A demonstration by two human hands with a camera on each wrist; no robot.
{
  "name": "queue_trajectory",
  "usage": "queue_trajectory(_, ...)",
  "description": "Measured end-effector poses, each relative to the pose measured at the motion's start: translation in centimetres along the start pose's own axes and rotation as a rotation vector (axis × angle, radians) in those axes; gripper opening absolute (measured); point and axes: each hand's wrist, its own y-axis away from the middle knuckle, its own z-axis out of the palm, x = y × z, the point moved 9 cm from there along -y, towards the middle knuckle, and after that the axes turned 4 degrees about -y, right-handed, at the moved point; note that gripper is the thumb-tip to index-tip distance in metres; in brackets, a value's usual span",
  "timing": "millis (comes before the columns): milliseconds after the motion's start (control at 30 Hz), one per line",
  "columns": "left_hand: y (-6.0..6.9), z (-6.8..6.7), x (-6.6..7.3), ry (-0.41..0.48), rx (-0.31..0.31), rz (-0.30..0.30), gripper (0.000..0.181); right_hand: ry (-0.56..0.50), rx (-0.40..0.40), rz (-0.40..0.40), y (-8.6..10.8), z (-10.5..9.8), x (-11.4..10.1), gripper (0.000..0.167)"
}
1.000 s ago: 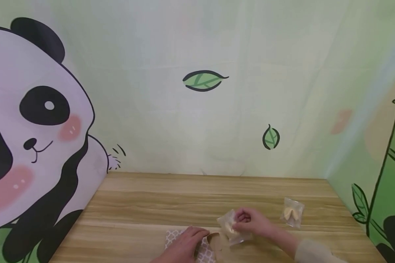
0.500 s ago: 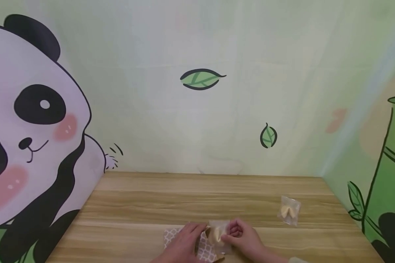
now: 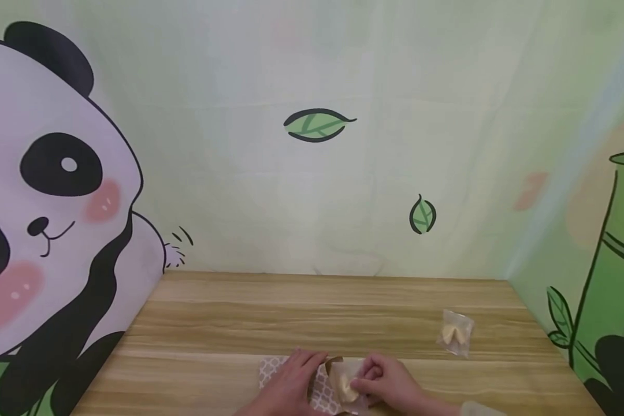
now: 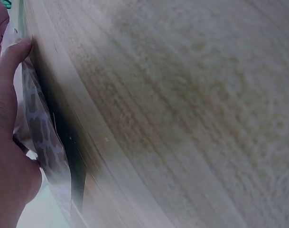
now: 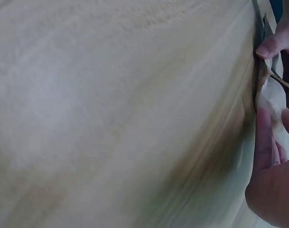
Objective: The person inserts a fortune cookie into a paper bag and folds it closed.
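Note:
A patterned paper bag (image 3: 323, 392) with a brown inside lies near the table's front edge. My left hand (image 3: 291, 382) spans it and holds it by its opposite edges, covering much of its top. At the bag's right-hand opening, my right hand (image 3: 390, 382) pinches a clear packet (image 3: 345, 386) with a fortune cookie inside. The packet's near-bag side sits at the mouth, between brown flaps. In the left wrist view the bag (image 4: 43, 128) appears edge-on beneath the hand (image 4: 11, 161). In the right wrist view fingers (image 5: 263, 142) press against the packet (image 5: 273, 102).
Another wrapped fortune cookie (image 3: 456, 333) lies farther back on the right of the wooden table (image 3: 213, 318). Behind the table hangs a cloth backdrop (image 3: 229, 173) printed with a panda, leaves and bamboo.
My right hand has brought the packet left and nearer, from beside the bag to its opening. The left hand has stayed on the bag. The view has shifted slightly.

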Motion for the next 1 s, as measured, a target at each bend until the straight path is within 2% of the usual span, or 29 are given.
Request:
queue_trajectory(100, -0.1, -0.1, 0.3, -0.014, 0.006, 0.036, 0.112, 0.018, -0.024, -0.006, -0.5, 0.2, -0.5, 0.018)
queue_trajectory(267, -0.3, -0.4, 0.8, -0.024, 0.031, 0.082, 0.108, 0.004, -0.015, -0.009, -1.6, 0.4, -0.8, 0.018)
queue_trajectory(633, -0.6, 0.1, 0.8, -0.012, -0.012, 0.071, 0.110, -0.083, 0.025, -0.018, -1.6, 1.2, -0.5, 0.019)
queue_trajectory(867, -0.9, 0.4, 0.9, 0.013, -0.047, 0.057, 0.113, 0.031, 0.037, -0.066, -1.5, 1.0, -1.2, 0.021)
queue_trajectory(933, -1.0, 0.4, 1.0, 0.011, -0.052, 0.051, 0.114, 0.020, 0.028, -0.068, -1.6, 1.1, -1.2, 0.021)
queue_trajectory(1000, -1.0, 0.4, 1.1, 0.007, -0.051, 0.049, 0.113, -0.034, 0.024, -0.055, -1.5, 1.3, -1.0, 0.020)
